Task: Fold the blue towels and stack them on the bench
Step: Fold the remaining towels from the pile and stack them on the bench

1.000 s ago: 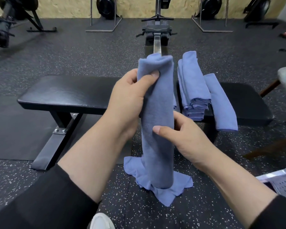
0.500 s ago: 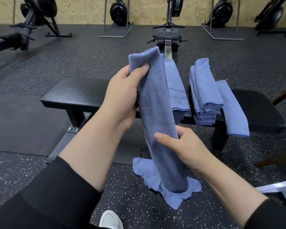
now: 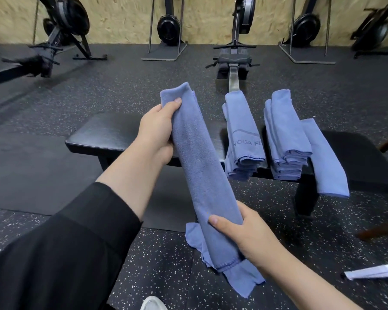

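Landmark: one black padded bench [image 3: 112,135] running across the middle of the view.
Left hand [image 3: 156,130]: one, above the bench's near edge, gripping the upper end of the held towel, thumb on its front face.
Held towel [image 3: 199,166]: one, folded into a long narrow strip, slanting from above the bench down toward the viewer, in front of the bench.
Right hand [image 3: 240,233]: one, nearer the viewer than the bench, fingers curled round the strip's lower part, thumb across its front.
Loose towel [image 3: 242,280]: one, crumpled on the floor in front of the bench, under the strip's lower end.
Folded stacks on the bench: two, the lettered stack [image 3: 242,139] just right of the held towel, the second stack [image 3: 285,139] right of that; towels per stack cannot be counted.
Single towel [image 3: 323,159]: one, touching the second stack's right side, hanging over the bench's front edge.
Rowing machines [image 3: 233,63]: five in part, all beyond the bench.
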